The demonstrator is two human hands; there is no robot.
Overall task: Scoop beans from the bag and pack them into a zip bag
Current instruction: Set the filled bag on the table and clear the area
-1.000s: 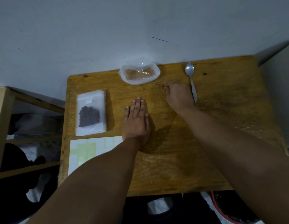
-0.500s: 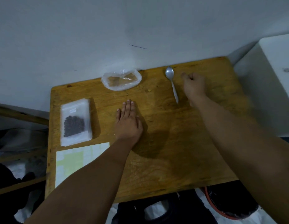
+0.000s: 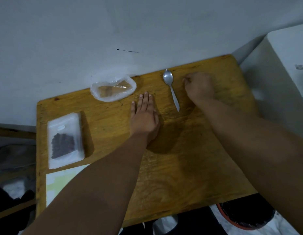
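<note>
A clear zip bag point(image 3: 65, 139) with dark beans inside lies flat at the left of the wooden table point(image 3: 189, 167). An empty-looking crumpled plastic bag point(image 3: 113, 89) sits at the table's far edge by the wall. A metal spoon point(image 3: 171, 89) lies to its right, bowl toward the wall. My left hand point(image 3: 144, 116) rests flat, palm down, fingers together, in the middle of the table, holding nothing. My right hand point(image 3: 199, 87) is a closed fist on the table just right of the spoon, apart from it.
A pale yellow-and-white sheet point(image 3: 59, 182) lies at the table's near left corner, partly under my left forearm. A white block point(image 3: 286, 68) stands to the right of the table. A wooden shelf point(image 3: 11, 133) is at the left.
My right fist has moved from the left of the spoon's handle to the spoon's right side. The view has shifted; my left hand stays flat on the table.
</note>
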